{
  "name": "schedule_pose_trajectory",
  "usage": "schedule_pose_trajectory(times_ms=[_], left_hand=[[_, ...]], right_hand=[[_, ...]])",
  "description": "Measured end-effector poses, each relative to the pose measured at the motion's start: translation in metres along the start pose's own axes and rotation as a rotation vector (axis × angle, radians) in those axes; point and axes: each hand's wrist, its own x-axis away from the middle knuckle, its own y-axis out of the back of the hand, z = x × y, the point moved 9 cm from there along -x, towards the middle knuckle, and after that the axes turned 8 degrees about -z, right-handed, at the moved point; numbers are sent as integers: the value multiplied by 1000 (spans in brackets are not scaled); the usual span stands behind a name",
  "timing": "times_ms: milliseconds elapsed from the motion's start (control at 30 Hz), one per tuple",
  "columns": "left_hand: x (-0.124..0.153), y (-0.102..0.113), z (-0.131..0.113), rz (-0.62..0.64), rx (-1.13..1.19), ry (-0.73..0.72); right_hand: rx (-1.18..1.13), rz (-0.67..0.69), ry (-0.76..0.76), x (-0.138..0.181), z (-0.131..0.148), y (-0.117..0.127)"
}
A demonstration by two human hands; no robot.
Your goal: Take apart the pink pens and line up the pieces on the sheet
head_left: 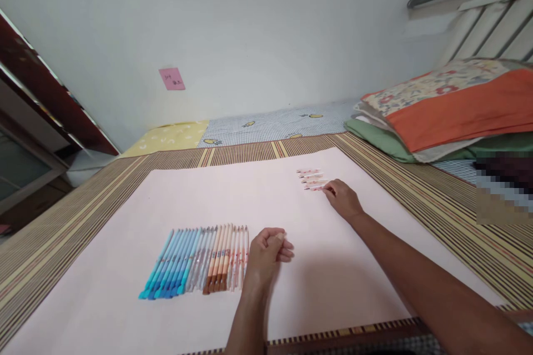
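Observation:
A pale pink sheet lies over a striped mat. On it, near me, a tight row of pens runs from blue on the left through clear to brown and pink. My left hand rests curled just right of that row, fingers folded in, nothing visible in them. Farther off, several pink pens lie in a short row. My right hand reaches there, its fingertips pinched on the nearest pink pen.
The striped mat covers a bed against a white wall with a pink sticky note. Folded blankets and an orange pillow are stacked at the right. A dark wooden frame stands at the left.

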Motion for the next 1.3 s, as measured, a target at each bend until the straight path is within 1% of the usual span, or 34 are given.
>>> schedule_pose_trajectory(times_ms=[300, 467, 567, 600, 633, 700, 733, 767, 800, 867, 933, 1033, 1133, 1200, 1300], left_hand=[[1, 0, -1, -9, 8, 0], [0, 0, 1, 4, 0, -5], [-1, 1, -2, 1, 2, -14], [-2, 4, -5, -25, 19, -36], [-3, 11, -11, -78, 54, -71], [-3, 35, -27, -260, 168, -174], [-1, 51, -35, -372, 237, -231], [3, 67, -42, -483, 301, -279], [6, 82, -48, -577, 349, -318], [14, 110, -60, -715, 427, -391], [21, 132, -69, -803, 478, -451], [25, 155, -74, -857, 551, -463], [23, 167, -71, -871, 609, -418], [20, 170, -68, -865, 619, -399], [15, 173, -65, -843, 596, -396]], right_hand=[[-5, -4, -6, 0, 1, -1], [-32, -22, -8, 0, 5, 3], [-81, -60, -75, -1, 8, 13], [-103, -77, -117, -1, 10, 18], [-128, -94, -168, 0, 12, 24], [-202, -91, -278, 6, 21, 33], [-249, -68, -326, 10, 28, 36], [-308, -18, -357, 15, 40, 38], [-367, 37, -362, 21, 55, 39], [-437, 150, -321, 32, 90, 44], [-470, 276, -271, 45, 127, 48], [-519, 404, -189, 58, 179, 56], [-553, 473, -158, 67, 220, 58], [-550, 533, -182, 75, 238, 48], [-464, 616, -204, 93, 258, 24]])
